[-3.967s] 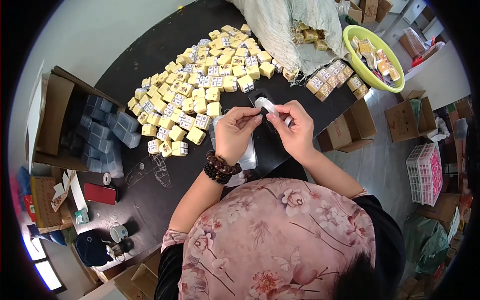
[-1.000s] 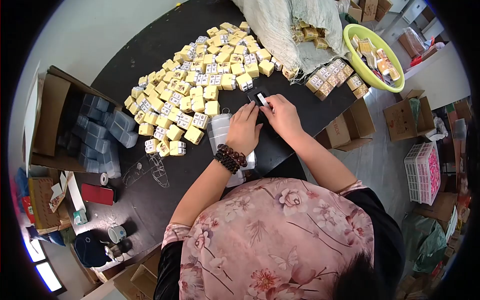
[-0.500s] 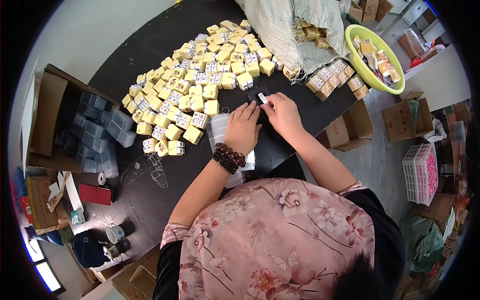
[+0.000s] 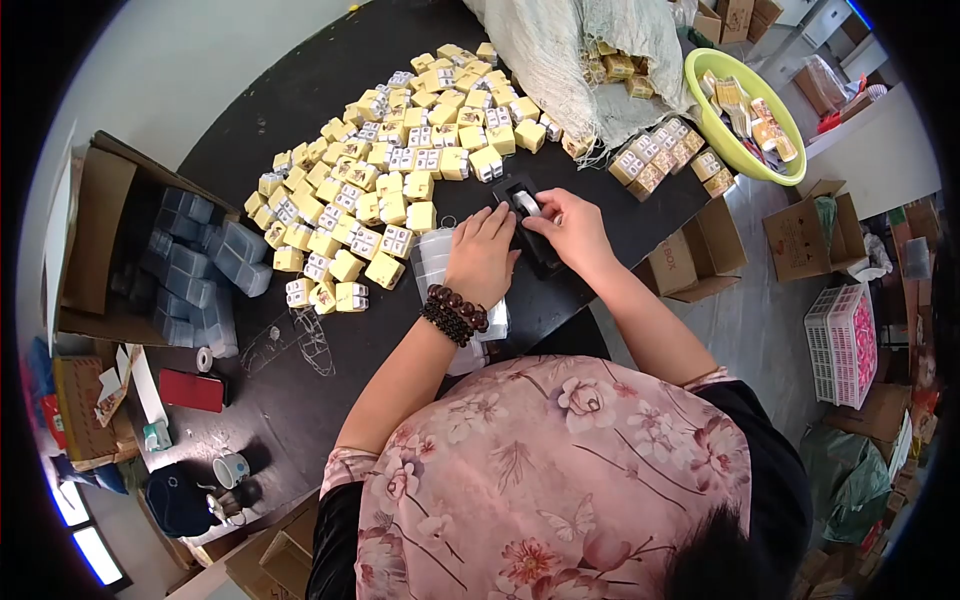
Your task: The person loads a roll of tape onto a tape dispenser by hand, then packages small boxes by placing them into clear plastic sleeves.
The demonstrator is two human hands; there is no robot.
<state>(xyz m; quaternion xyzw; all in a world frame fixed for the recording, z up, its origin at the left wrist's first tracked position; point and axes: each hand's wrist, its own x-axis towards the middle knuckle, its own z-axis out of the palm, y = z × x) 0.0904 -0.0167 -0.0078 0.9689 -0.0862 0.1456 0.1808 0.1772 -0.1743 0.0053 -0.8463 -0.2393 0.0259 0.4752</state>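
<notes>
Tape roll (image 4: pixel 526 204) sits between the thumb and fingers of the right hand (image 4: pixel 574 234), which pinches its near edge at the far part of the black tape holder (image 4: pixel 540 252). A moment ago the roll showed as a narrow pale strip; now its rounded rim has come into view, so it seems to have tipped within the holder. Whether it is seated there, I cannot tell. The roll looks whitish and glossy, partly hidden by the fingers.

Left of the grip, the left hand (image 4: pixel 482 262) lies flat with fingers stretched, fingertips beside the holder, grasping nothing that shows. Clear plastic cases (image 4: pixel 432 258) lie partly under and beside that hand. Farther out, yellow blocks (image 4: pixel 393 185) spread beyond the left hand, and a pale sack (image 4: pixel 545 60) lies beyond the holder.
</notes>
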